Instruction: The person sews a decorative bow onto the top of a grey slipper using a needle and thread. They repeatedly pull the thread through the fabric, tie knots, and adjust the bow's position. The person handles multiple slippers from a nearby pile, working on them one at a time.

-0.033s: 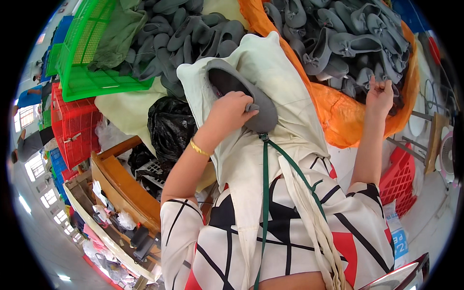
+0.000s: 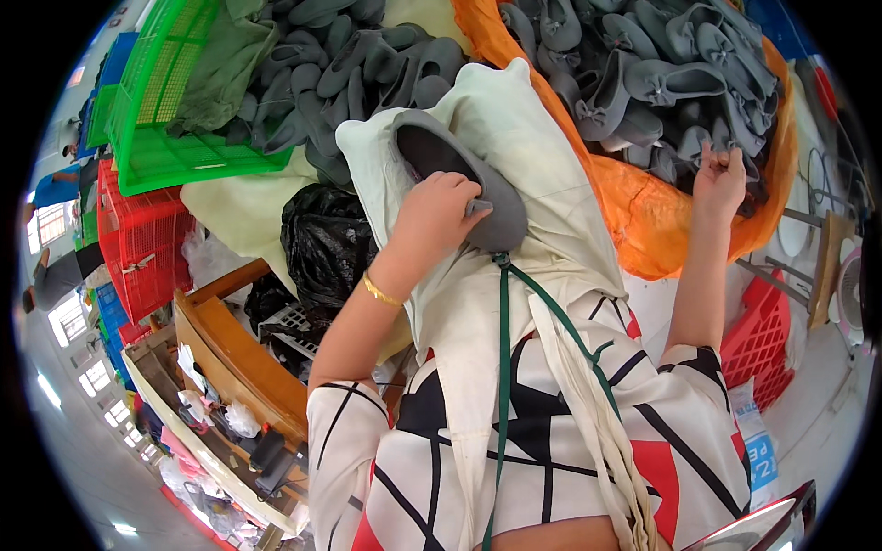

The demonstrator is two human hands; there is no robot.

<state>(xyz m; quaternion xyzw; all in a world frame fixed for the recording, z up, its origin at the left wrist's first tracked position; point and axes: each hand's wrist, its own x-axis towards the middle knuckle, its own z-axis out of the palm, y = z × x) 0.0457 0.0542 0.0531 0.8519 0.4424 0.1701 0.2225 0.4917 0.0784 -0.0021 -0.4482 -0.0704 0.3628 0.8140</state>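
Observation:
A grey slip-on shoe (image 2: 501, 188) with a dark lining lies on the cream apron (image 2: 542, 147) over my lap, its rounded toe toward me. My left hand (image 2: 434, 213) is closed at the front of the shoe's opening, with thumb and fingers pinching a small grey bow (image 2: 478, 208) there. At the near right edge of an orange sack (image 2: 643, 243), my right hand (image 2: 719, 184) is raised with its fingertips together beside grey shoes with bows (image 2: 675, 84). Whatever its fingers pinch, if anything, is too small to make out.
A green plastic crate (image 2: 207, 170) and a heap of grey shoes (image 2: 344, 78) stand at the far left. Nearer are a red crate (image 2: 142, 239), a black plastic bag (image 2: 326, 239) and a wooden drawer unit (image 2: 239, 354). A red basket (image 2: 758, 340) sits at right.

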